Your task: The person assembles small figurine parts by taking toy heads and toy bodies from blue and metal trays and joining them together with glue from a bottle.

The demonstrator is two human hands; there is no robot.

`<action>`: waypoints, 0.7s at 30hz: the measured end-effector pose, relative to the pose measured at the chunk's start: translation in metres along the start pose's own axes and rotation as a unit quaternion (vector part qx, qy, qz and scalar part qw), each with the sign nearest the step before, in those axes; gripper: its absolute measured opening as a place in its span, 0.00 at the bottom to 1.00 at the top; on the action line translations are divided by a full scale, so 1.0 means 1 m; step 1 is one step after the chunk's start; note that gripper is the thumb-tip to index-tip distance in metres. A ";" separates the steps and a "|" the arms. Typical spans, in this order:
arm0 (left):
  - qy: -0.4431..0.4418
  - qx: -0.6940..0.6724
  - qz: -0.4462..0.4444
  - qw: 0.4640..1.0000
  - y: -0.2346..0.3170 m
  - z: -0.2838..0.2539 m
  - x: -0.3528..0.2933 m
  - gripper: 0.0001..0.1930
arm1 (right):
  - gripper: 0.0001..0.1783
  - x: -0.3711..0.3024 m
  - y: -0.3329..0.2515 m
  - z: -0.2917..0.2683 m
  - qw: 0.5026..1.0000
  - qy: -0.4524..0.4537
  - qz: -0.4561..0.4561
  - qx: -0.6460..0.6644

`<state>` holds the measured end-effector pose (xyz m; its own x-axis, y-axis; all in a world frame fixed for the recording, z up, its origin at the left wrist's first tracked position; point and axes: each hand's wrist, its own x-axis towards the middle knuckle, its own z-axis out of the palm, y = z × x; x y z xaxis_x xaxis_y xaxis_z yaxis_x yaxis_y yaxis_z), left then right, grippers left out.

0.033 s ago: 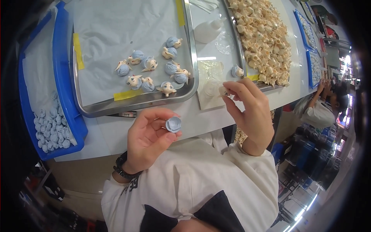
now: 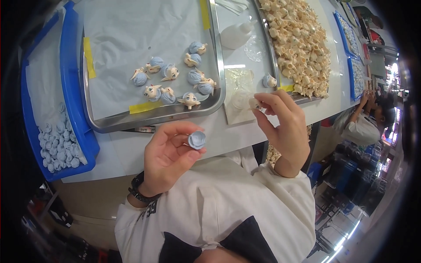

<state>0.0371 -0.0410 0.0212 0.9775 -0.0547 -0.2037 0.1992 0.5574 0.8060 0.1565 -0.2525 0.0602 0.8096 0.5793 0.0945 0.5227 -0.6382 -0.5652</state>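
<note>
My left hand (image 2: 169, 155) holds a light-blue doll hair piece (image 2: 197, 139) by its edge, its hollow side facing up. Between thumb and forefinger, my right hand (image 2: 283, 127) pinches a small pale doll face piece (image 2: 254, 104), partly covered by the fingertips. It is above the edge of a small clear round dish (image 2: 240, 99), which rests on a pale square pad (image 2: 234, 115). In front of my left hand, several blue-haired doll heads (image 2: 169, 71) with pointed ears lie on a paper-lined metal tray (image 2: 166, 120).
A blue bin (image 2: 72, 87) at left contains many blue hair pieces (image 2: 61, 149). Beyond the pad stands a white squeeze bottle (image 2: 236, 35). At right, a heap of cream doll face pieces (image 2: 302, 48) fills another tray, with one doll head (image 2: 269, 80) beside it. A co-worker (image 2: 362, 125) sits farther right.
</note>
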 end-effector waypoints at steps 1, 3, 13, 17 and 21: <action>0.001 0.000 0.001 1.000 0.000 0.000 0.001 0.19 | 0.12 -0.002 0.001 0.003 1.000 0.000 -0.001 0.001; -0.007 -0.017 -0.011 1.000 0.002 0.002 0.002 0.19 | 0.13 -0.005 0.003 0.006 0.998 0.042 0.006 0.044; 0.010 -0.068 -0.021 0.997 -0.001 0.006 0.002 0.18 | 0.15 -0.018 0.009 0.018 0.989 0.137 -0.013 0.060; -0.032 -0.027 -0.031 0.999 -0.004 0.001 0.001 0.18 | 0.18 -0.023 -0.006 0.020 0.973 0.147 -0.073 0.164; -0.048 -0.020 -0.004 0.999 -0.004 0.003 0.004 0.17 | 0.20 -0.020 -0.014 0.028 0.926 0.085 -0.203 0.305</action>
<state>0.0407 -0.0456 0.0186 0.9783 -0.1372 -0.1550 0.2064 0.5893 0.7811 0.1254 -0.2405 0.0430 0.6373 0.5868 0.4995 0.5868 0.0506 -0.8081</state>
